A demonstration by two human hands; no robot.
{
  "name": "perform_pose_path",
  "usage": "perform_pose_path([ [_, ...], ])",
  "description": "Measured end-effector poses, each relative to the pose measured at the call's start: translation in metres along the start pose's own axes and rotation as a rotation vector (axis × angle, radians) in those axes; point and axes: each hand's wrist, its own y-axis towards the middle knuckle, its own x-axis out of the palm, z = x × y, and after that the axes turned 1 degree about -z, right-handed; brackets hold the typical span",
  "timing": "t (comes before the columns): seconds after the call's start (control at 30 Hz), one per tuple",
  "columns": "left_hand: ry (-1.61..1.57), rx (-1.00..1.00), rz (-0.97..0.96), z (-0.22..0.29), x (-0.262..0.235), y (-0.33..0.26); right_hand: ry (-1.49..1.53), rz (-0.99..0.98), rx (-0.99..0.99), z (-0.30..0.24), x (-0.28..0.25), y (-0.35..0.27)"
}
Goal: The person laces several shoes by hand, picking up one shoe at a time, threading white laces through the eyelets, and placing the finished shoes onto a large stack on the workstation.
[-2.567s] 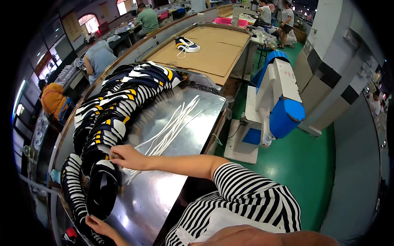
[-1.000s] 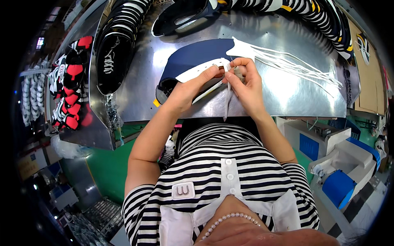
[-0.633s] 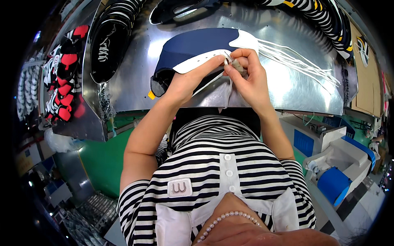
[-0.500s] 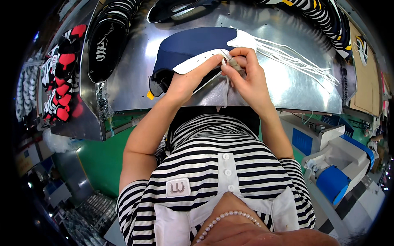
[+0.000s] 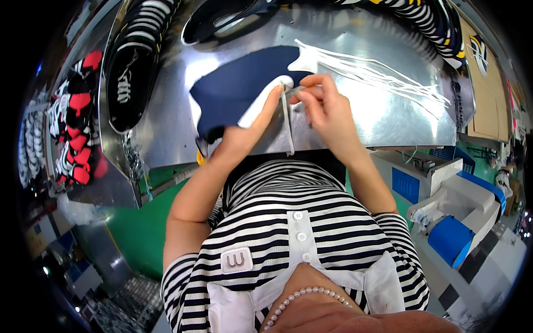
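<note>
- Our left hand (image 5: 244,136) covers the near end of the navy shoe upper (image 5: 239,89); its underside is hidden. It grips the white edge.
- Right hand (image 5: 325,111) pinches a thin white lace (image 5: 288,125), hanging limp.
- Upper lies flat on shiny steel table (image 5: 388,111), w/ loose laces (image 5: 383,75) beyond.

Black-and-white striped short-sleeved shirt (image 5: 288,222) (white collar, buttoned placket), pearl necklace (image 5: 305,297).
</note>
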Motion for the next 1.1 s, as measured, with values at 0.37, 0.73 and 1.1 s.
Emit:
perform_pose_path([
  [0.37,-0.080,-0.381,-0.254,-0.037,-0.016,-0.019,-0.321,-0.263,-0.041,-0.008,0.020,0.015],
  [0.73,0.232,-0.301,0.028,-0.032,-0.034,-0.003,0.005,0.092,-0.063,0.024,-0.016,0.009],
  [1.1,0.590,0.110,-0.270,0.003,-0.040,-0.016,0.393,0.192,0.124,0.039,-0.013,0.011],
])
